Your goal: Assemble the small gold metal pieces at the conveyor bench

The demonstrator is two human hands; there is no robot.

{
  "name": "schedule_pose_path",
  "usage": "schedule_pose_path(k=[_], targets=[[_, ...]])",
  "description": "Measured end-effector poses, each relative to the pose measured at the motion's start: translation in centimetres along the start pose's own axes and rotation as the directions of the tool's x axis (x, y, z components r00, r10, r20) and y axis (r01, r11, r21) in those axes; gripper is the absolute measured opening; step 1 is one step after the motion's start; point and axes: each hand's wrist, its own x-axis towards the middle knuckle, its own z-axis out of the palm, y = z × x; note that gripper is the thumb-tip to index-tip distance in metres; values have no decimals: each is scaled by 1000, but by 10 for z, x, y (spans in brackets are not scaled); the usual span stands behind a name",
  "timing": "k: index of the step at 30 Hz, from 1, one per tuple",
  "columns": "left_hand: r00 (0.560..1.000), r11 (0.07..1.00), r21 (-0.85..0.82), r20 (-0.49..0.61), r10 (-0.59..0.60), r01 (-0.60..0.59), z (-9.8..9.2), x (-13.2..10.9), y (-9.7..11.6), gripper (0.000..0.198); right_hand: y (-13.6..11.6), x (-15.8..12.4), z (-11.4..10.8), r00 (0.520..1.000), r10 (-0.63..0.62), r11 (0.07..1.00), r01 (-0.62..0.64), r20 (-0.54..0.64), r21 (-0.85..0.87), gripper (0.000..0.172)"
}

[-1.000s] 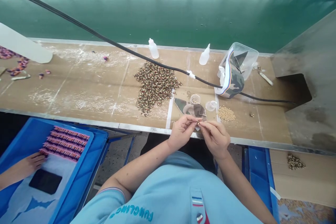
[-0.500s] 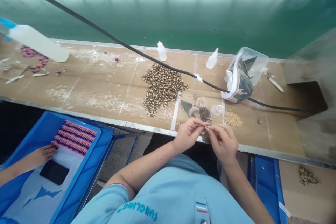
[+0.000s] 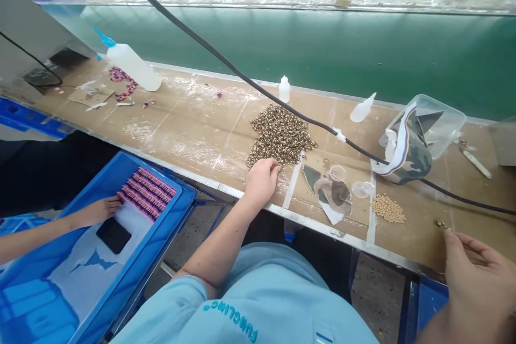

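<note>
My left hand (image 3: pixel 261 181) is at the near edge of a pile of small brown-and-gold patterned pieces (image 3: pixel 282 131). Its fingers are curled together, and whatever is between the tips is too small to make out. Far to the right, my right hand (image 3: pixel 478 266) has thumb and finger pinched at a small brown-and-gold piece (image 3: pixel 441 224), low over the table. Between the hands lie a camouflage fabric scrap (image 3: pixel 316 183), two small clear round dishes, one on the scrap and one beside it (image 3: pixel 363 189), and a heap of pale beads (image 3: pixel 387 208).
A black cable (image 3: pixel 226 62) crosses above the table. Two small white bottles (image 3: pixel 284 90) and a clear tub (image 3: pixel 447 123) with camouflage fabric stand behind. At left are a large bottle (image 3: pixel 135 67) and a blue tray (image 3: pixel 177 191) with another person's hand (image 3: pixel 97 211).
My hands have parted: the left went to the pile, the right far to the right with a small piece. The view has shifted left. The fabric scrap now shows fully.
</note>
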Motion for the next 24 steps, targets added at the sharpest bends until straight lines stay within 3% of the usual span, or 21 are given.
schedule_pose_path(k=[2,3,7,8,9,11,15,17,19,21,24], targets=[[999,999,34,43,-33,31,1,3,0,7,-8,0,-1,982,147,988,-150,-120,-21,28],[998,999,37,51,-32,30,2,3,1,7,-14,-1,-2,977,138,989,-145,-164,-35,26],[999,999,-2,12,41,-41,7,0,0,10,-47,-9,-2,952,-78,993,101,-295,62,28],[999,998,-12,-2,54,-54,8,-2,-1,10,-57,-13,0,949,-139,976,179,-283,121,29],[998,998,-23,-12,61,-62,8,-3,-2,10,-67,-17,3,955,-227,949,261,-193,175,28],[998,996,-62,-27,62,-63,8,-5,-3,9,-87,-25,13,914,-392,884,405,-99,236,25],[999,941,-338,-52,3,-20,8,-10,5,4,-119,-34,40,833,-550,807,550,-66,215,23],[998,819,-570,47,-45,64,12,-14,17,7,-128,-33,51,812,-579,788,581,-76,205,24],[977,625,-756,206,-55,195,20,-17,30,13,-134,-32,60,796,-598,772,604,-98,200,23],[942,440,-840,332,-48,318,29,-20,42,18,-138,-30,65,782,-613,759,623,-116,190,22],[900,259,-865,434,-48,430,43,-22,54,24,-141,-28,68,761,-633,739,648,-140,182,21]])
